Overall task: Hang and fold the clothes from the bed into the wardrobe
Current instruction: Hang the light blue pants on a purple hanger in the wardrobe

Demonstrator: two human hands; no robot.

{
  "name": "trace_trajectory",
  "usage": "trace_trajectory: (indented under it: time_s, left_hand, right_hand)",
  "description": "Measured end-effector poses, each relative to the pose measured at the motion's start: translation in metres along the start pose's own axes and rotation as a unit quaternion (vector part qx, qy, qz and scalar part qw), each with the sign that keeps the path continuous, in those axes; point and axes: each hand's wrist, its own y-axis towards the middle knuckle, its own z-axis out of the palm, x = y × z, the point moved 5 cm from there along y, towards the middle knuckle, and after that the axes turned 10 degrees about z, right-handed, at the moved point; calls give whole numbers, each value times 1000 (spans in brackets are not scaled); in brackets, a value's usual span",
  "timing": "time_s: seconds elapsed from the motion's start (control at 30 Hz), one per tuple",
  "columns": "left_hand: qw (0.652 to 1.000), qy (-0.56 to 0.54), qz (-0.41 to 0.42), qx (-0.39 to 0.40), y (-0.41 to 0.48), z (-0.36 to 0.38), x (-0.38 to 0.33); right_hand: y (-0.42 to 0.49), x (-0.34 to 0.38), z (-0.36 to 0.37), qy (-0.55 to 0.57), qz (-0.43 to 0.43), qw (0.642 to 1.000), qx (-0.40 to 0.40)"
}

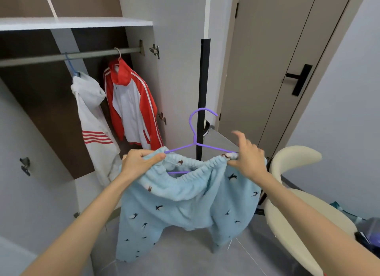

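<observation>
Light blue fleece trousers (pixel 181 205) with small dark bird prints hang in front of me, their elastic waistband stretched over a purple hanger (pixel 195 131) whose hook points up. My left hand (pixel 139 162) grips the waistband's left end over the hanger's arm. My right hand (pixel 248 156) pinches the waistband's right end at the hanger's other arm, with its index finger raised. The open wardrobe's rail (pixel 67 56) runs at the upper left.
A white hoodie (pixel 92 119) on a blue hanger and a red-and-white jacket (pixel 131 102) hang on the rail. The wardrobe door's black edge (pixel 203 90) stands straight ahead. A cream chair (pixel 292 193) is at the right, a closed grey door (pixel 277 59) behind it.
</observation>
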Motion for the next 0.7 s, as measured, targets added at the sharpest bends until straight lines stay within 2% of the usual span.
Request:
trace_trajectory:
  time_s: [0.13, 0.33, 0.5, 0.7]
  left_hand:
    - [1000, -4, -5, -15, -2, -5, 0]
    - [998, 3, 64, 24, -4, 4, -22]
    - [994, 31, 106, -13, -7, 6, -32]
    - [979, 183, 71, -53, 6, -16, -10]
  right_hand:
    - [-13, 4, -8, 15, -48, 996, 68]
    - [-30, 44, -29, 138, -77, 983, 89]
    - [-33, 54, -36, 226, -53, 969, 86]
    - [-39, 46, -42, 273, -24, 959, 75]
